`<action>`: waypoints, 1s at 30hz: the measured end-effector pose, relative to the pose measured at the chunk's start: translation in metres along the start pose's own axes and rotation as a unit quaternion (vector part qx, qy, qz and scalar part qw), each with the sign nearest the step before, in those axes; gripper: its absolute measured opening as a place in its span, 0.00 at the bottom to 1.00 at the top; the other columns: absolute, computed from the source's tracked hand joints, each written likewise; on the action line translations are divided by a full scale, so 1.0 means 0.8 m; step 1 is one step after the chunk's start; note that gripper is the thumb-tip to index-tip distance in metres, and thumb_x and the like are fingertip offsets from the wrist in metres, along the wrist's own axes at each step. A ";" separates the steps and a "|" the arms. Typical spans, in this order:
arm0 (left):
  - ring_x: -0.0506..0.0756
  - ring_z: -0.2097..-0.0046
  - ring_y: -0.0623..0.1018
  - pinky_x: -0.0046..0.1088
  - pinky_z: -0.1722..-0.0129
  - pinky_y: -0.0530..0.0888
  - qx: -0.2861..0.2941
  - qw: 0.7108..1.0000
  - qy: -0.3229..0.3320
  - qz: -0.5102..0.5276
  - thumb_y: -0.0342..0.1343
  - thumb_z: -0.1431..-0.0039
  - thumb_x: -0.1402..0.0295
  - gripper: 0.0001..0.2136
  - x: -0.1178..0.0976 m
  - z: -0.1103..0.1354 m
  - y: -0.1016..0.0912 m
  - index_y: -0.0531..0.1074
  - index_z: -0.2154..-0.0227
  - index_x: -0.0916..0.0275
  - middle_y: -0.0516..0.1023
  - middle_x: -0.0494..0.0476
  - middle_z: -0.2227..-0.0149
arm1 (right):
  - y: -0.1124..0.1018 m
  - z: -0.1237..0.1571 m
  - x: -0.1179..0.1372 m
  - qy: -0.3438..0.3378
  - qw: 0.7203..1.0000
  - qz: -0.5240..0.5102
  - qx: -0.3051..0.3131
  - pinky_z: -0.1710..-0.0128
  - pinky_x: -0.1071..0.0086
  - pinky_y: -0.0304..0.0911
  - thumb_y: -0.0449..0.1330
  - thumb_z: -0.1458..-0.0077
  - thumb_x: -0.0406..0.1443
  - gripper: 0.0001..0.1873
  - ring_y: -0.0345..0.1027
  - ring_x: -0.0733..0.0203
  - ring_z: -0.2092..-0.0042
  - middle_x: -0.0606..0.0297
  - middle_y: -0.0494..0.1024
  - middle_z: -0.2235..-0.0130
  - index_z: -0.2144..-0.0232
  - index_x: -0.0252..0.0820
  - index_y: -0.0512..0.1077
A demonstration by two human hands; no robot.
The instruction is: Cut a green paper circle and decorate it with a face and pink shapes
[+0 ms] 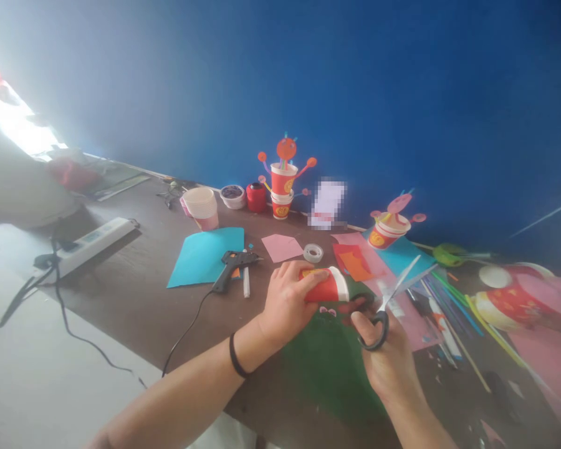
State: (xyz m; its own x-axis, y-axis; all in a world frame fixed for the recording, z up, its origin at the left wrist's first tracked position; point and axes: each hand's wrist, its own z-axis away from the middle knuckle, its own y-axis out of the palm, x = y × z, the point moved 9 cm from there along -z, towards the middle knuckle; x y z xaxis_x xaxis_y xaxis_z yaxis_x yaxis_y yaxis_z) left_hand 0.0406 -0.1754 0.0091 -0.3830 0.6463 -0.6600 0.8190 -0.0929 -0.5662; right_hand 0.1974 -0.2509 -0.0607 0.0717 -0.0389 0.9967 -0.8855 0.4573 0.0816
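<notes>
My left hand [287, 299] is wrapped around a red paper cup [325, 288] tipped on its side, its white rim facing right. In my right hand [388, 355] is a pair of scissors [393, 296] with black handles; a thumb is through one loop and the blades point up and away, apart from the cup. Beneath both hands lies a dark green sheet [330, 368]. Just beyond the cup sit a roll of clear tape [313, 252] and a pink paper piece [282, 247].
A black glue gun [229, 267] rests by a blue sheet [206, 255], its cord trailing forward. Behind stand stacked cups [201, 206], a red thread spool [255, 197] and decorated cup figures [284, 181]. Pipe cleaners [462, 312] and pens clutter the right; a power strip [88, 243] lies left.
</notes>
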 end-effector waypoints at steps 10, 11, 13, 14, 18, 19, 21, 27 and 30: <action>0.61 0.51 0.66 0.42 0.53 0.63 0.076 0.968 0.145 -0.192 0.51 0.43 0.73 0.17 -0.039 0.013 0.021 0.68 0.51 0.55 0.68 0.59 0.52 | 0.001 0.002 -0.028 0.117 0.985 -0.115 -0.046 0.73 0.75 0.62 0.70 0.62 0.40 0.15 0.62 0.68 0.71 0.73 0.70 0.72 0.74 0.42 0.70; 0.62 0.50 0.66 0.42 0.52 0.63 0.078 0.970 0.144 -0.178 0.52 0.44 0.73 0.18 -0.038 0.013 0.022 0.67 0.50 0.54 0.68 0.59 0.51 | 0.001 0.002 -0.026 0.113 0.986 -0.116 -0.045 0.74 0.76 0.61 0.71 0.62 0.40 0.14 0.62 0.68 0.71 0.73 0.70 0.72 0.73 0.42 0.71; 0.63 0.46 0.63 0.45 0.48 0.61 0.068 0.982 0.128 -0.120 0.56 0.47 0.73 0.23 -0.034 0.014 0.023 0.65 0.47 0.55 0.65 0.61 0.48 | 0.000 0.000 -0.022 0.104 0.987 -0.112 -0.048 0.74 0.76 0.61 0.70 0.62 0.39 0.14 0.62 0.69 0.72 0.73 0.71 0.73 0.71 0.43 0.72; 0.64 0.44 0.61 0.46 0.46 0.60 0.054 0.990 0.108 -0.072 0.60 0.51 0.71 0.28 -0.028 0.013 0.022 0.62 0.45 0.55 0.62 0.62 0.45 | -0.001 -0.002 -0.020 0.098 0.988 -0.110 -0.049 0.74 0.76 0.61 0.70 0.62 0.39 0.15 0.64 0.68 0.72 0.73 0.72 0.73 0.70 0.43 0.72; 0.67 0.42 0.61 0.44 0.48 0.65 0.025 0.961 -0.079 0.263 0.69 0.62 0.62 0.48 0.013 0.013 0.034 0.49 0.38 0.59 0.58 0.68 0.42 | 0.001 -0.007 -0.007 0.055 0.992 -0.106 -0.035 0.69 0.68 0.66 0.68 0.58 0.40 0.19 0.71 0.60 0.68 0.66 0.77 0.65 0.61 0.43 0.72; 0.66 0.44 0.65 0.42 0.50 0.67 0.056 0.922 -0.131 0.359 0.68 0.59 0.62 0.45 0.019 0.016 0.049 0.51 0.39 0.60 0.62 0.68 0.44 | 0.001 -0.007 -0.003 0.038 0.994 -0.097 -0.031 0.67 0.66 0.67 0.67 0.57 0.40 0.20 0.72 0.58 0.66 0.64 0.78 0.64 0.60 0.43 0.72; 0.63 0.50 0.72 0.37 0.56 0.71 0.130 0.826 -0.215 0.504 0.63 0.51 0.61 0.31 0.019 0.024 0.078 0.60 0.44 0.61 0.69 0.65 0.50 | 0.000 -0.006 0.005 0.000 0.998 -0.054 -0.035 0.65 0.64 0.67 0.67 0.56 0.40 0.21 0.73 0.56 0.64 0.62 0.78 0.62 0.59 0.43 0.71; 0.57 0.58 0.76 0.32 0.61 0.73 0.114 0.743 -0.302 0.587 0.64 0.50 0.65 0.21 0.026 0.034 0.089 0.69 0.54 0.64 0.75 0.62 0.57 | 0.005 -0.002 0.024 -0.066 0.993 0.098 -0.025 0.61 0.63 0.68 0.65 0.54 0.39 0.18 0.73 0.55 0.61 0.62 0.78 0.63 0.59 0.42 0.69; 0.57 0.59 0.76 0.30 0.62 0.73 0.097 0.753 -0.296 0.579 0.66 0.53 0.66 0.22 0.029 0.034 0.087 0.69 0.54 0.65 0.76 0.62 0.58 | 0.008 -0.002 0.028 -0.071 0.992 0.100 -0.012 0.60 0.63 0.68 0.65 0.54 0.38 0.19 0.73 0.55 0.60 0.62 0.78 0.62 0.59 0.43 0.69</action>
State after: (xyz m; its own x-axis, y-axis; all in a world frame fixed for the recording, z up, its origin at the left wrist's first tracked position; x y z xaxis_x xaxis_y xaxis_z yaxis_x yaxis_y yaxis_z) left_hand 0.0769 -0.1879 -0.0590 0.3712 -0.3987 -0.8386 0.6940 -0.4808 0.5358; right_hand 0.1939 -0.2471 -0.0378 -0.1703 -0.0692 0.9829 -0.8639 0.4903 -0.1152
